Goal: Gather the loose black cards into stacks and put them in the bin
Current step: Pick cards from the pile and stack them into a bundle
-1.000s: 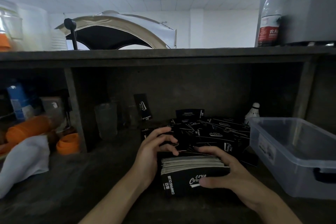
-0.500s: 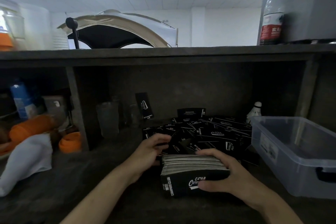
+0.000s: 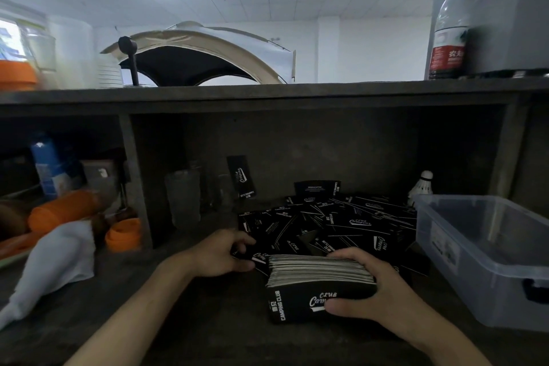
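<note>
The right hand clamps the thick upright stack of black, white-lettered cards. Its thumb presses the near face and its fingers curl over the far side. The stack's lower edge seems to rest on the dark table.

The left hand is at the near left corner of the loose heap of black cards. Its fingers are curled and its thumb is closed on the nearest card, as far as the dim light shows.

To do this step well:
- Lift that card by its edge rather than dragging it, since the overlapping cards look slick and neighbours would likely slide along.
- Turn it to match the stack and lay it against the far face.
- Loosen the right fingers only enough to admit it, then knock the lower edge on the table to square the stack.

The stack already looks close to the hand's span. It probably belongs soon in the clear plastic bin, which stands right of the heap.
</note>
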The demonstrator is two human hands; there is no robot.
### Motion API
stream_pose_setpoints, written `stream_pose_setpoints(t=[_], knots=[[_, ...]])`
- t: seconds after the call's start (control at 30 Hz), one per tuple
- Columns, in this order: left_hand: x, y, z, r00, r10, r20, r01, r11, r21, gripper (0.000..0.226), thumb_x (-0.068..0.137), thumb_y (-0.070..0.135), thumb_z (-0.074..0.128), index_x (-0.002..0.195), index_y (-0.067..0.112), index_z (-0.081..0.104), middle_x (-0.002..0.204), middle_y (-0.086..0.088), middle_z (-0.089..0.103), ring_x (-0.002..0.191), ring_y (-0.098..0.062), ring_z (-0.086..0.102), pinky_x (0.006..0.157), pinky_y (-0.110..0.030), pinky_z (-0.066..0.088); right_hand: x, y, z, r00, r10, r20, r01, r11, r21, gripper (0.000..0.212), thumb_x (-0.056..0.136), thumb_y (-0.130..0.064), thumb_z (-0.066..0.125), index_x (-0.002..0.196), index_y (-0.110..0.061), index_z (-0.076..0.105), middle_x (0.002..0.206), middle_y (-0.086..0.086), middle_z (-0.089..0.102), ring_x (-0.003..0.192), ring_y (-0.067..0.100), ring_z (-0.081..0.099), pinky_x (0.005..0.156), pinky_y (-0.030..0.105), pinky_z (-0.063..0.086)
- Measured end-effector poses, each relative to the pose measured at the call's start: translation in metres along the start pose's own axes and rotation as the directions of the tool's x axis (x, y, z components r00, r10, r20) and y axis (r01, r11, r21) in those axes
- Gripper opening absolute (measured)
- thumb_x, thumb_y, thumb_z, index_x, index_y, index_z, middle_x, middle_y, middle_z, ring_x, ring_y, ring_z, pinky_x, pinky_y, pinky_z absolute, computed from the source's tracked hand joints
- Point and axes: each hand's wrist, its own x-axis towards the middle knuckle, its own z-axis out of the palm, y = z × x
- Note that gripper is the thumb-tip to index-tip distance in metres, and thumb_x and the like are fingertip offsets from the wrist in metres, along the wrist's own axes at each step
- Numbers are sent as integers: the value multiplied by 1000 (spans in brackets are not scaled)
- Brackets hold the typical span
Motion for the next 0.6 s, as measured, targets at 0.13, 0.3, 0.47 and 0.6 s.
stream_pose_setpoints(t=[0.13,0.3,0.47,0.6], knots=[[6,0,-3,996,-47,69,45,998,33,87,65,80,69,139,38,50,136,10,42,130,-13,41,113,-30,37,1,-1,-1,1000,11,3,-11,1000,-19,61,67,-26,95,119,-35,66,114,-12,72,107,5,69,88,18,53],[14,7,-4,996,-29,82,31,999,-25,88,69,54,85,144,26,48,136,4,52,122,-10,50,108,-22,40,3,1,-2,1000,6,22,-6,1000,-15,60,66,-29,96,116,-43,66,119,-13,70,110,5,68,93,24,54],[3,10,-5,982,47,-181,-88,971,-223,25,82,22,82,103,30,72,107,2,67,102,-5,64,95,-30,51,6,8,-3,1000,-21,3,22,999,-41,65,60,-37,98,115,-50,66,149,-33,38,132,-14,45,107,20,44],[-30,36,1,975,152,-163,-214,841,-497,18,95,11,64,108,15,76,106,0,76,101,-9,70,88,-19,53,8,11,-2,1000,-28,-1,28,999,-44,64,59,-39,98,113,-49,65,150,-38,34,132,-15,44,109,24,45]])
